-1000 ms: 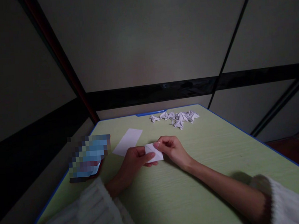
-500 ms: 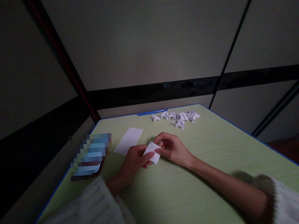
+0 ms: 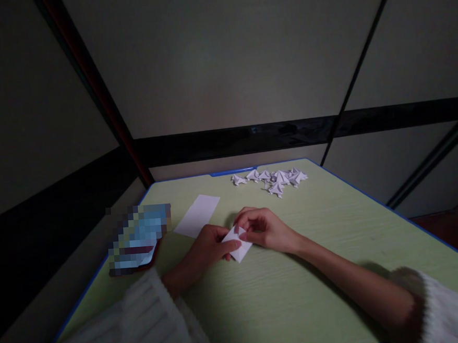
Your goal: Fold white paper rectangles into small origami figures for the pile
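1. Head view: a blurry thing [image 3: 139,239] lies at the left edge of the green table [image 3: 300,292], with a flat white sheet [image 3: 197,215] beside it.
2. The left hand [image 3: 208,246] pinches a small folded paper [image 3: 238,242] near the table's middle.
3. The right hand [image 3: 266,229] pinches its other side.
4. Little paper shapes [image 3: 272,180] sit at the far edge.

text: none readable | phone screen [image 3: 139,238]: blurred out | papers: blank

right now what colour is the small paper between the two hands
White; the folded paper shows best in the head view.
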Action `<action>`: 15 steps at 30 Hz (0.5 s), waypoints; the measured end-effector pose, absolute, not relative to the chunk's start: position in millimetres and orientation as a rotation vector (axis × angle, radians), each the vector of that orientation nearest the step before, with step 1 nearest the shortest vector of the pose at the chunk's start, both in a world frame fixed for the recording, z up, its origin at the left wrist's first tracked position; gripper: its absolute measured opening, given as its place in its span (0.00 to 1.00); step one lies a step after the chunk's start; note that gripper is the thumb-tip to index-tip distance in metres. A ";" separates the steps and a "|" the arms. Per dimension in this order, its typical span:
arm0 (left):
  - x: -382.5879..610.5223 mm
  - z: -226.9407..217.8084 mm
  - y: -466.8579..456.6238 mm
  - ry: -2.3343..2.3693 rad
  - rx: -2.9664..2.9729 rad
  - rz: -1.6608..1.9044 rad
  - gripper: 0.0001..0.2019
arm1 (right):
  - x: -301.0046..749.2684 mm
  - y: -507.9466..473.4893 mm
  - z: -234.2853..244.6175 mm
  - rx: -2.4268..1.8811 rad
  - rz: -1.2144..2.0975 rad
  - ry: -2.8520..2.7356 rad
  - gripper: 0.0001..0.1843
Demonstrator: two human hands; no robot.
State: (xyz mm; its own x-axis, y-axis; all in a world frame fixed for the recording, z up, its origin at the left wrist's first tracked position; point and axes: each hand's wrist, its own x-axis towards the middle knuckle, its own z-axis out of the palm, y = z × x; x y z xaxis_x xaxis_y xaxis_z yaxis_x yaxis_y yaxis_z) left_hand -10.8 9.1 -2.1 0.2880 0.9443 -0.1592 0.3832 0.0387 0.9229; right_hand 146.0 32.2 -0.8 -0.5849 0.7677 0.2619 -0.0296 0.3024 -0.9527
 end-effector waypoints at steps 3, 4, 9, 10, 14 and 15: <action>-10.9 0.0 8.6 1.226 1.518 0.656 0.07 | 151.7 35.6 -1.2 -0.614 1.441 -1.868 0.02; -11.3 0.8 8.5 1.214 1.509 0.642 0.07 | 153.4 36.8 -1.1 -0.598 1.452 -1.874 0.02; -15.5 2.7 8.5 1.082 1.428 0.626 0.09 | 159.6 41.3 -0.9 -0.526 1.448 -1.905 0.05; -16.2 2.9 8.4 1.057 1.405 0.629 0.09 | 160.2 41.6 -1.0 -0.516 1.446 -1.909 0.06; -16.8 5.5 6.9 1.034 1.362 0.617 0.10 | 160.7 40.4 -1.1 -0.506 1.420 -1.922 0.06; -16.4 6.7 6.4 1.041 1.354 0.620 0.10 | 160.6 39.7 -0.9 -0.508 1.408 -1.923 0.06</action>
State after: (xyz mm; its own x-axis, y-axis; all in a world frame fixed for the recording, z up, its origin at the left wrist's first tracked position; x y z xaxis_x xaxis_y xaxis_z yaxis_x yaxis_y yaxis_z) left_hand -16.4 6.4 6.7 0.4467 0.8622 -0.2389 0.2001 0.1640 0.9660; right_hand 160.6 39.7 -0.9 -0.6850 0.6643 0.2991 -0.0845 0.3354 -0.9383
